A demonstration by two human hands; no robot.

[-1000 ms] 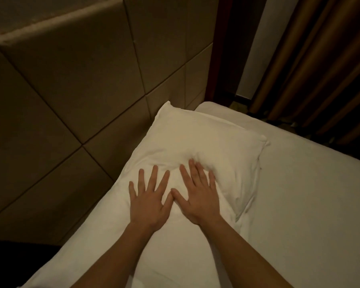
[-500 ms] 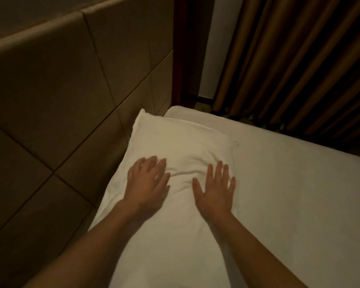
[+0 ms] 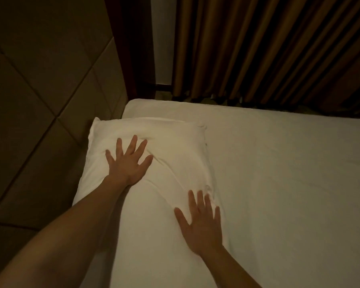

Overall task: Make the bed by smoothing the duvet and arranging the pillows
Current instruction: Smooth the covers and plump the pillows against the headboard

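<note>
A white pillow (image 3: pixel 175 146) lies at the head of the bed against the padded headboard, with creases running across its middle. My left hand (image 3: pixel 128 163) lies flat on the pillow's far left part, fingers spread. My right hand (image 3: pixel 202 223) rests palm down near the pillow's right edge, closer to me, fingers apart. Neither hand holds anything. The white duvet (image 3: pixel 289 183) covers the bed to the right of the pillow and looks flat.
A padded brown headboard (image 3: pixel 40 100) fills the left side. Brown curtains (image 3: pixel 268 48) hang beyond the far edge of the bed, with a dark wooden post (image 3: pixel 139 48) beside them. A narrow gap separates the bed from the curtains.
My hands have moved apart on the pillow: the left slid farther up with fingers spread, the right drew back toward me along the right edge. The view swung right toward the curtains.
</note>
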